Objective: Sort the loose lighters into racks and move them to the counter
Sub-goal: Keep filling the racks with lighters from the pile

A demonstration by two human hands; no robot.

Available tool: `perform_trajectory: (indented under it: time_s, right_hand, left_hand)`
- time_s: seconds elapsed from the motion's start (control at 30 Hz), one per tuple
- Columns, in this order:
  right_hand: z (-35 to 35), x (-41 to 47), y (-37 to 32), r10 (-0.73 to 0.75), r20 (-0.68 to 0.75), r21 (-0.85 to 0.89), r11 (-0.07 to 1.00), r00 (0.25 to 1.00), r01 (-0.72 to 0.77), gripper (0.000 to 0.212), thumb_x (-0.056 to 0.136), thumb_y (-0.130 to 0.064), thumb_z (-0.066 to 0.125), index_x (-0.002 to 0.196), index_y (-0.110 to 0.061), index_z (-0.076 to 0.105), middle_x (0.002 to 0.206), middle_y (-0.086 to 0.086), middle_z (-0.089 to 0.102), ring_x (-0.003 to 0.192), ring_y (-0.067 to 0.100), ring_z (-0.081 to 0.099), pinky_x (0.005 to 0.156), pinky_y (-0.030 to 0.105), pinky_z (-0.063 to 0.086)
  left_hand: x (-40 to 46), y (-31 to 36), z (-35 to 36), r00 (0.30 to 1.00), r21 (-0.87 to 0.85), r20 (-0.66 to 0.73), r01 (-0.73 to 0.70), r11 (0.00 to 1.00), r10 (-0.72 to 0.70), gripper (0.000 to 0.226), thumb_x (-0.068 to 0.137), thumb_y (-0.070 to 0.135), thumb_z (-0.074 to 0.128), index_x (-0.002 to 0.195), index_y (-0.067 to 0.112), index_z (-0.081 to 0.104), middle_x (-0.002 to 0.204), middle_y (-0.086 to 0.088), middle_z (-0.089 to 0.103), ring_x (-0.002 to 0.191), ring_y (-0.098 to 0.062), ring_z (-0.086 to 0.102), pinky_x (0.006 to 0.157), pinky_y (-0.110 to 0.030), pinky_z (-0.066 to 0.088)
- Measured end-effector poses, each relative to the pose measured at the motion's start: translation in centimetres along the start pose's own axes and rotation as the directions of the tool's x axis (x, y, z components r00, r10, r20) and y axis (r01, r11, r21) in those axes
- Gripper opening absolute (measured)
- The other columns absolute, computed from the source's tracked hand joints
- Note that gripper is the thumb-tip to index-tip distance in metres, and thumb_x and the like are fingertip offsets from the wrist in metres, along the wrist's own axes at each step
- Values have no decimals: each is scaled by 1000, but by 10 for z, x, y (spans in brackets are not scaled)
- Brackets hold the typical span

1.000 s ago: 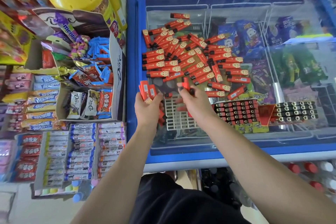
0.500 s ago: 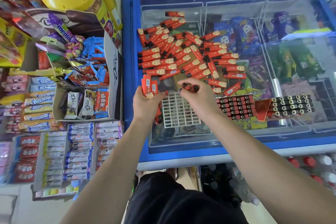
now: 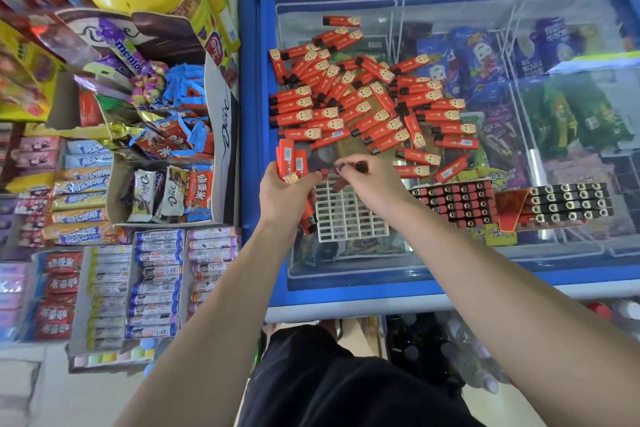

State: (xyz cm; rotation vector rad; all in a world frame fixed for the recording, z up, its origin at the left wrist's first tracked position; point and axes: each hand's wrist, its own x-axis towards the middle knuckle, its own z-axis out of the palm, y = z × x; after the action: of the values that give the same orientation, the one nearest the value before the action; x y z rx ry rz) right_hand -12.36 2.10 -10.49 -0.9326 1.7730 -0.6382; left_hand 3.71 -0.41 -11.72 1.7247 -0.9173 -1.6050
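Several loose red lighters (image 3: 360, 97) lie in a heap on the glass lid of a blue freezer (image 3: 249, 114). A white empty rack (image 3: 346, 215) sits on the glass just below the heap. My left hand (image 3: 284, 198) grips a bunch of red lighters (image 3: 292, 159) upright at the rack's left edge. My right hand (image 3: 370, 184) pinches one lighter (image 3: 358, 167) over the rack's top edge. Two filled racks (image 3: 453, 201) (image 3: 568, 201) lie to the right, black tops up.
A red card (image 3: 509, 211) lies between the two filled racks. Left of the freezer stand open boxes of chocolate and candy (image 3: 166, 156) and trays of mints (image 3: 156, 284). Ice cream packs show under the glass (image 3: 519, 135).
My right hand has drawn back from the heap with one lighter and come over the rack's top edge. My left hand keeps its bunch, shifted slightly toward the rack.
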Motion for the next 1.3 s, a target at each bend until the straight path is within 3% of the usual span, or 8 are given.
perform_trajectory:
  time_s: [0.17, 0.4, 0.5, 0.63, 0.9, 1.03, 1.17, 1.3]
  right_hand:
    - [0, -4, -6, -8, -18, 217, 976, 1000, 12, 20, 105, -29, 54, 109, -22, 72, 86, 4, 78, 44, 11, 36, 41, 24, 31]
    - [6, -7, -6, 31, 29, 97, 995, 999, -34, 25, 107, -33, 52, 125, -24, 67, 75, 3, 72, 43, 14, 45, 39, 26, 36]
    - [8, -9, -11, 61, -25, -25, 998, 998, -62, 34, 104, -41, 56, 133, -23, 61, 83, -14, 60, 83, 29, 71, 57, 33, 53]
    - [12, -5, -10, 167, -34, 126, 979, 985, -161, 29, 98, -44, 64, 118, -23, 61, 90, 4, 71, 50, 10, 50, 37, 18, 36]
    - [-13, -8, -14, 195, -45, 344, 924, 980, -168, 21, 103, -35, 50, 100, -17, 61, 74, 3, 53, 51, 12, 47, 46, 24, 38]
    - [-28, -5, -12, 120, -54, 401, 912, 991, -89, 34, 106, -17, 45, 139, -16, 54, 80, 4, 57, 54, 13, 47, 50, 28, 36]
    - [-35, -9, -18, 27, -72, 253, 967, 997, -8, 26, 110, -11, 37, 133, -8, 48, 86, 10, 70, 52, 12, 54, 43, 21, 42]
    - [-35, -8, -14, -71, -98, 41, 996, 993, 75, 25, 110, -15, 40, 131, -11, 53, 96, 2, 74, 71, 13, 65, 65, 30, 54]
  left_hand:
    - [-1, 1, 1, 1000, -13, 9, 1, 1000, -1, 29, 84, 12, 82, 103, 15, 59, 74, -5, 64, 57, -14, 59, 63, -32, 57]
    - [-1, 0, 1, 1000, 3, 15, -10, 1000, 10, 30, 86, 13, 82, 108, 12, 62, 75, -4, 65, 58, -13, 61, 66, -34, 58]
    - [-1, 0, 2, 1000, 4, 4, -10, 1000, 10, 31, 86, 14, 82, 109, 10, 62, 73, -2, 65, 59, -13, 61, 68, -35, 59]
    - [-1, -1, 1, 1000, 8, 3, -8, 1000, 8, 29, 85, 14, 82, 107, 12, 62, 73, -2, 65, 59, -14, 61, 67, -36, 59]
    - [-2, -1, 6, 999, 13, -31, -41, 999, 41, 29, 89, 16, 79, 110, 11, 61, 71, 3, 66, 61, -12, 64, 67, -35, 61]
    - [-4, -1, 8, 998, 45, -40, -54, 998, 55, 29, 88, 19, 81, 107, 13, 60, 70, 5, 65, 62, -13, 64, 65, -35, 60]
    - [-4, 3, 10, 994, 110, -68, -79, 991, 87, 31, 85, 23, 83, 104, 14, 60, 79, -1, 66, 66, -16, 64, 63, -35, 60]
    - [-3, 5, 11, 993, 154, -76, -82, 985, 95, 35, 85, 25, 83, 108, 13, 60, 78, 0, 66, 62, -13, 63, 58, -33, 58]
